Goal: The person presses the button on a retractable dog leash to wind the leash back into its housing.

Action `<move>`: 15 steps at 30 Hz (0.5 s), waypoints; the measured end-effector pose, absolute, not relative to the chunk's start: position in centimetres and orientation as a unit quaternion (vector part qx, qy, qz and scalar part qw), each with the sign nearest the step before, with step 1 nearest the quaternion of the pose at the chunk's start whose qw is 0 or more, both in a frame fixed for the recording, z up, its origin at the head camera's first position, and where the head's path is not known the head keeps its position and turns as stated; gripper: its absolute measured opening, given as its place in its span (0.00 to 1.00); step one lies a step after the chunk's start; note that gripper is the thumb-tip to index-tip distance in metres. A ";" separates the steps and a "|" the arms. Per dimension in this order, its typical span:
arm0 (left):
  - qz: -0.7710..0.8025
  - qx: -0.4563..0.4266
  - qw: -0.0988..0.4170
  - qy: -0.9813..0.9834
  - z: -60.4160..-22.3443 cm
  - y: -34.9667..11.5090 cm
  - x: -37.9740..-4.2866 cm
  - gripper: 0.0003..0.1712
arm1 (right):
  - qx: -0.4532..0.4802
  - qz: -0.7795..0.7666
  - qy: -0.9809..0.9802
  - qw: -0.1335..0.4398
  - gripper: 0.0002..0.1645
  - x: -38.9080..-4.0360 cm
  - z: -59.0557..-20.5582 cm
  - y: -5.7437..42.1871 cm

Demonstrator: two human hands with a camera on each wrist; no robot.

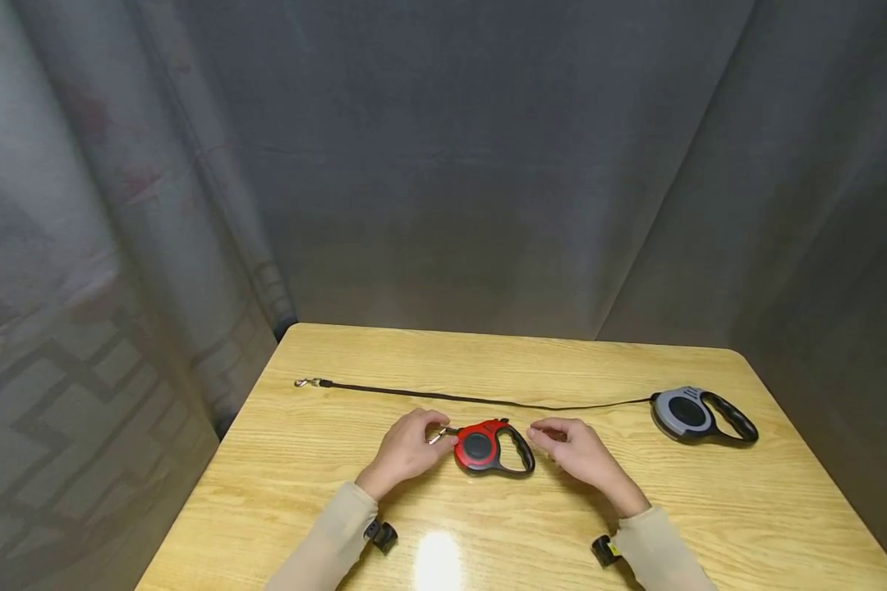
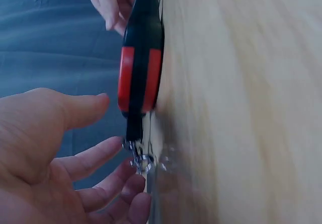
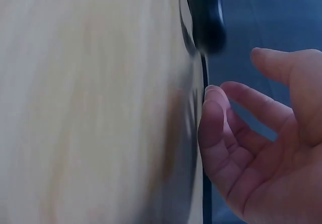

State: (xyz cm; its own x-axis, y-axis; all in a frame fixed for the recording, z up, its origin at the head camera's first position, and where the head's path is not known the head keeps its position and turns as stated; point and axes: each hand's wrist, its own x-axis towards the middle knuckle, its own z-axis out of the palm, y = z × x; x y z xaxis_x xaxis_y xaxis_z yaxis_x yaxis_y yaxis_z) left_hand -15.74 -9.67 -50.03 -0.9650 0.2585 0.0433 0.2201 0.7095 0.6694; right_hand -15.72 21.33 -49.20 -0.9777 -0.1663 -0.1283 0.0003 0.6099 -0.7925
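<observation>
From here I see the red leash [image 1: 477, 446] on the tabletop [image 1: 525, 525], between the left hand [image 1: 410, 447], loosely spread beside its clip [image 1: 438, 436], and the right hand [image 1: 575, 451], thumb and fingers parted, near its handle [image 1: 527, 451].

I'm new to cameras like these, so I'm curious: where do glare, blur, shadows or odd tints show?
Head view: white glare on the table near the picture's bottom edge; left wrist view: bluish-looking curtain, soft wood grain; right wrist view: blurred black handle, with a dim shadow or reflection beside the right hand.
</observation>
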 end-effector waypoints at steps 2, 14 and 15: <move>0.363 0.130 0.026 0.922 -50.1 -10.2 -15.6 0.21 | -0.039 -0.441 0.891 0.097 0.26 -15.7 -48.9 22.5; 0.373 0.126 0.027 0.919 -49.5 -13.1 -14.9 0.20 | -0.006 -0.407 0.910 0.077 0.29 -15.1 -48.1 27.6; 0.373 0.131 0.029 0.918 -49.4 -13.2 -14.8 0.20 | -0.007 -0.403 0.912 0.074 0.29 -15.0 -48.1 27.9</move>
